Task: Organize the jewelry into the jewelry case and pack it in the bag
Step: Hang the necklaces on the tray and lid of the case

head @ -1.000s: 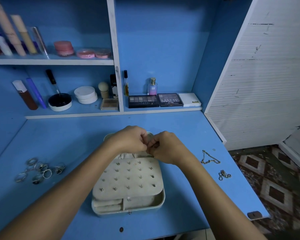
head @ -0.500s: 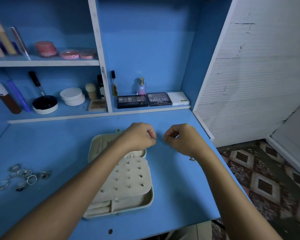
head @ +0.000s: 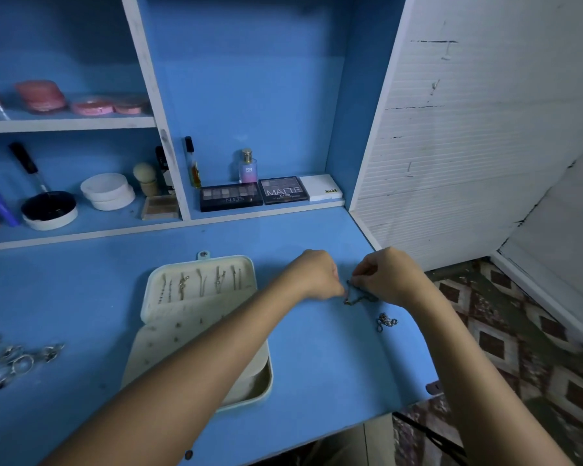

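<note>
I observe both hands working to the right of the open jewelry case (head: 199,317) on the blue desk (head: 81,290). The left hand (head: 317,275) and right hand (head: 389,277) each have fingers curled in, apparently pinching the ends of a thin chain (head: 355,295) that lies between them on the desktop; the fingertips themselves are partly hidden, so the exact pinch is my reading. I judge the two-handed hold serves to lift the chain straight so it can hang without tangling. The case lid (head: 202,282) lies flat, rounded at the corners, pale and matt, with several slim chains already hung in a row inside. The base carries a cream, felt-like panel studded with small earrings, largely covered by the left forearm. A second chain (head: 386,321) sits bunched just beside the right wrist, near the desk edge. A cluster of shiny metal rings (head: 17,359) lies well apart at the left, unpacked. No bag is visible. Task is partway by my judgement.
</note>
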`<control>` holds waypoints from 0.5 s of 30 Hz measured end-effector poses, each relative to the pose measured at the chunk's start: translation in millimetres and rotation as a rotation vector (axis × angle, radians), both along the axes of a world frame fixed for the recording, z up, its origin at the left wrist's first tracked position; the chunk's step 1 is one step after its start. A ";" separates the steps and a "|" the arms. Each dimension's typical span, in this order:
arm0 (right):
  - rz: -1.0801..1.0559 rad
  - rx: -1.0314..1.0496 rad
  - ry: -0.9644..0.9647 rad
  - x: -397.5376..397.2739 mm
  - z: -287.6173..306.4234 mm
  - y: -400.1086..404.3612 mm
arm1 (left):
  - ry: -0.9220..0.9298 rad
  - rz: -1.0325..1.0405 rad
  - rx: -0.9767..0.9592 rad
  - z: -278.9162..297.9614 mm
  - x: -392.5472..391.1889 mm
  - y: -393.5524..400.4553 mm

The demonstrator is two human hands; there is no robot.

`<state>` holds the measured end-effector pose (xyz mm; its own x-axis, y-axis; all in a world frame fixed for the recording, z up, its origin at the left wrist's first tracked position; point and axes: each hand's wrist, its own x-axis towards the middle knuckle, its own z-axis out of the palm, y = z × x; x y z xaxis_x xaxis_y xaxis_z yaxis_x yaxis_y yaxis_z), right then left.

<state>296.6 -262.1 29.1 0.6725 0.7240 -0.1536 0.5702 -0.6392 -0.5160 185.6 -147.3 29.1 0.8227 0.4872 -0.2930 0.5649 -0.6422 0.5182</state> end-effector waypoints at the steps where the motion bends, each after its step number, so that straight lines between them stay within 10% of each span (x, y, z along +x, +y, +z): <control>1: 0.008 -0.020 0.007 -0.1 -1.0 -1.0 | 0.015 0.005 0.008 -1.4 3.5 -2.0; 15: 0.033 -0.056 -0.025 3.2 -8.6 -1.3 | 0.116 -0.023 0.086 -6.0 14.7 -1.5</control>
